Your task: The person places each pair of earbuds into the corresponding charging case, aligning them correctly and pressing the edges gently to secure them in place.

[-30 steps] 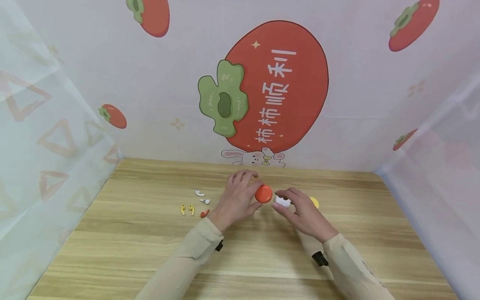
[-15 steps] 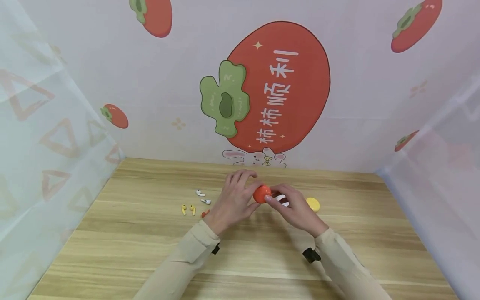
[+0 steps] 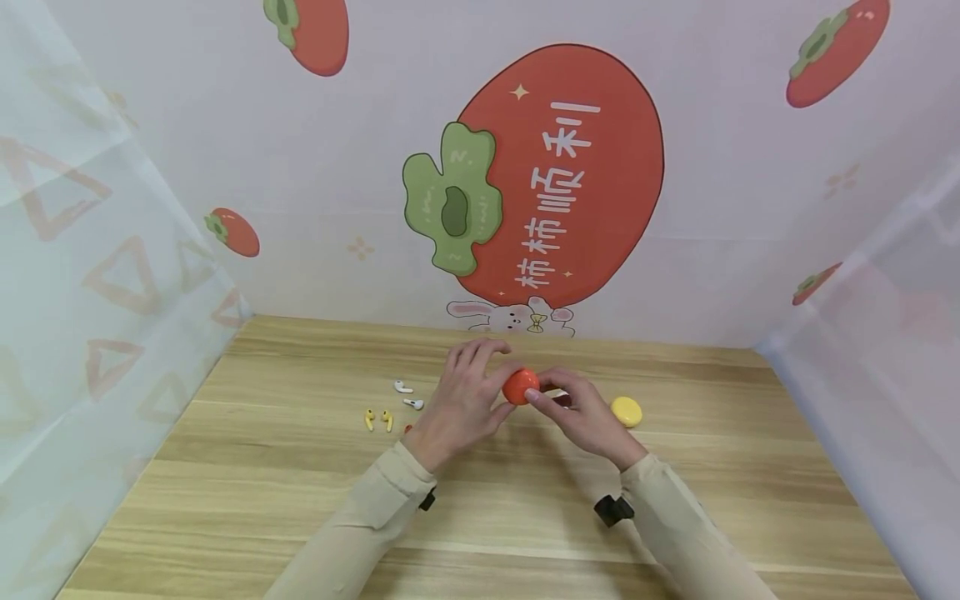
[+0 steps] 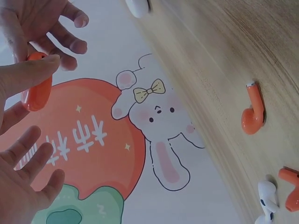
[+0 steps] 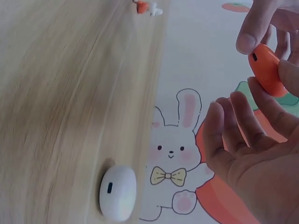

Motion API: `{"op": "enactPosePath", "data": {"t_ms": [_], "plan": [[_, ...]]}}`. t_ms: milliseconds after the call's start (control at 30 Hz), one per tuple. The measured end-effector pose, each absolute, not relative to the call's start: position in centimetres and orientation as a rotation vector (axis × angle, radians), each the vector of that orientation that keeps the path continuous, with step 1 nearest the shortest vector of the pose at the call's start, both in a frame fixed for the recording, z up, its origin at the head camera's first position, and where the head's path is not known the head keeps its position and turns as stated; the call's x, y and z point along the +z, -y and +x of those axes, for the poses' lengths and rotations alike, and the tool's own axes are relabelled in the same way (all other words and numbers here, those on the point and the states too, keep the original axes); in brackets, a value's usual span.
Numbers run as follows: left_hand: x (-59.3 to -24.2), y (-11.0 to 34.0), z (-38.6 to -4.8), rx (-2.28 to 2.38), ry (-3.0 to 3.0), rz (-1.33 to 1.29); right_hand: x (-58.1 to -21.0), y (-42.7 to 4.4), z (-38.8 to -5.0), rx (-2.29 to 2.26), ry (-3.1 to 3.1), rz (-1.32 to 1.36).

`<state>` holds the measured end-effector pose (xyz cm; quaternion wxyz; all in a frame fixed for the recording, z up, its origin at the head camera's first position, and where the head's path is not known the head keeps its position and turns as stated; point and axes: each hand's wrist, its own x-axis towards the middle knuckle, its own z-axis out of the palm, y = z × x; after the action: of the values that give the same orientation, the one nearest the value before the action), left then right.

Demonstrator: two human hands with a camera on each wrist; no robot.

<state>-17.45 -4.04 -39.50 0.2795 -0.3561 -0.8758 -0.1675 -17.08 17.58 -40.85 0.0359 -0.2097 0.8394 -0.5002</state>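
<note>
An orange-red earbud case (image 3: 520,387), small and rounded, is held above the table between both hands. My left hand (image 3: 459,402) pinches its left side with thumb and index finger, the other fingers spread beyond. From the right, my right hand (image 3: 588,417) grips the same case with its thumb on the near face. The right wrist view shows a dark slot on the orange case (image 5: 266,70). Below, a white earbud case (image 5: 117,193) lies on the table, mostly behind my right hand in the head view. Two orange earbuds, one of them an orange earbud (image 4: 253,112), lie left of the hands.
A yellow earbud case (image 3: 626,411) lies right of my right hand. Yellow earbuds (image 3: 387,420) and white earbuds (image 3: 403,387) lie on the wooden table (image 3: 247,500) at left. A printed backdrop (image 3: 360,167) rises at the back, with pale walls on both sides.
My right hand has moved left from the white case to grip the orange-red case. The left hand stays on that case, which has shifted slightly left. The yellow case is now uncovered.
</note>
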Motion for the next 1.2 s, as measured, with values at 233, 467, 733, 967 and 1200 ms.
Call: {"op": "enactPosePath", "data": {"t_ms": [233,467,733,967,1200], "plan": [[-39.5,4.3,-17.4,-0.454,2.343,-0.932,-40.9,-17.0,-16.9,-1.62,-2.576,-0.611],[-39.1,4.5,-17.2,-0.477,2.353,-0.918,-40.8,-16.6,-16.6,-1.659,-2.568,-0.588],[-38.9,4.8,-17.1,-0.492,2.33,-0.928,-40.6,-16.5,-16.6,-1.637,-2.559,-0.563],[-38.8,4.8,-17.1,-0.493,2.325,-0.926,-40.6,-16.7,-16.4,-1.65,-2.551,-0.57],[-38.9,4.7,-17.1,-0.495,2.316,-0.933,-40.6,-16.5,-16.5,-1.66,-2.532,-0.577]]}}
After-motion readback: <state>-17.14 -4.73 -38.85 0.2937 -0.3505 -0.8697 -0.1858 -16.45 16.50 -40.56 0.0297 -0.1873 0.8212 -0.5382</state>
